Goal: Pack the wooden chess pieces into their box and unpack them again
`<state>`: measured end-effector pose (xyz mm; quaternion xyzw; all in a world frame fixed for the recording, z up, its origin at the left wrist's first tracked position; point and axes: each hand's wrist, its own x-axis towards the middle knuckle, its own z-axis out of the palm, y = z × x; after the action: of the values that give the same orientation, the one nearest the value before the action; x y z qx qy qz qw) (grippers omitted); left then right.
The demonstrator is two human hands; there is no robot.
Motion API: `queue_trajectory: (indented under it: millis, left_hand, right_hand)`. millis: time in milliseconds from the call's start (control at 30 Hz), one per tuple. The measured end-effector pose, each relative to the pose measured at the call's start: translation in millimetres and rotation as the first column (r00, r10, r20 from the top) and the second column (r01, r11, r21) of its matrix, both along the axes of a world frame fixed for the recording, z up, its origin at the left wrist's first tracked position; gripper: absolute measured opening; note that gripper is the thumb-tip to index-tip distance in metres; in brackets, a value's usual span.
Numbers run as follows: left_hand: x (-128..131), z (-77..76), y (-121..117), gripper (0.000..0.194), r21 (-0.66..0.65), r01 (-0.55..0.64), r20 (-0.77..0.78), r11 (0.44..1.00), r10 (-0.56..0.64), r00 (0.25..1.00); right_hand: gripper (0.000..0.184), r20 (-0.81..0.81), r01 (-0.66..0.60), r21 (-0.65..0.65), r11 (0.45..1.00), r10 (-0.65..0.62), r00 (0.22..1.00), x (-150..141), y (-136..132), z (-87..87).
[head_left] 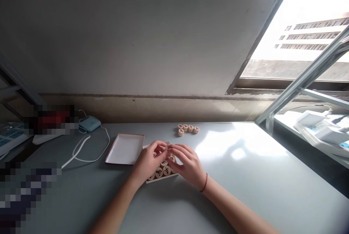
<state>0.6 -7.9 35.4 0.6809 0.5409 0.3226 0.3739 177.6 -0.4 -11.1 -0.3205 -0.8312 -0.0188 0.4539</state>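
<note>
A shallow white box (163, 179) of round wooden Chinese chess pieces (167, 170) stands on the desk in front of me. The pieces I can see inside carry dark or red characters. Over the back part of the box, my left hand (149, 159) has its thumb and fingers bent together in a pinch. My right hand (189, 163), with a red string at its wrist, meets it there, its fingertips curled against the left ones. Whatever lies between the fingertips is hidden. Both hands cover much of the box.
Several stacked red-marked pieces (188, 129) stand near the desk's back edge. Left of the box lies an open white box lid (125, 149). A white cable (94, 160) and a light-blue device (89, 123) are further left. Metal frames flank the desk (240, 190).
</note>
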Motion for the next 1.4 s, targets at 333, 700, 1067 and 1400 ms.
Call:
queue_trajectory:
  millis: [333, 700, 1067, 1400]
  left_hand:
    - [-18, -10.5, 10, 0.023, 0.219, -0.028, -0.504, 0.975, 0.138, 0.853]
    - [-16, -9.0, 5, 0.035, 0.037, -0.068, -0.722, 0.997, 0.073, 0.688]
    - [-14, -13.1, 6, 0.030, 0.060, -0.074, -0.713, 0.995, 0.095, 0.695]
    - [-16, -12.4, 5, 0.024, 0.075, -0.056, -0.679, 0.996, 0.093, 0.729]
  right_hand:
    - [0.015, 0.126, 0.413, -0.149, 0.898, -0.397, 0.909, 45, 31, -11.5]
    - [0.036, 0.455, 0.634, -0.241, 0.735, -0.492, 0.742, 55, 42, -28.0]
    - [0.044, 0.556, 0.694, -0.284, 0.662, -0.476, 0.681, 49, 44, -22.0]
    - [0.039, 0.500, 0.674, -0.275, 0.686, -0.496, 0.710, 50, 44, -24.8]
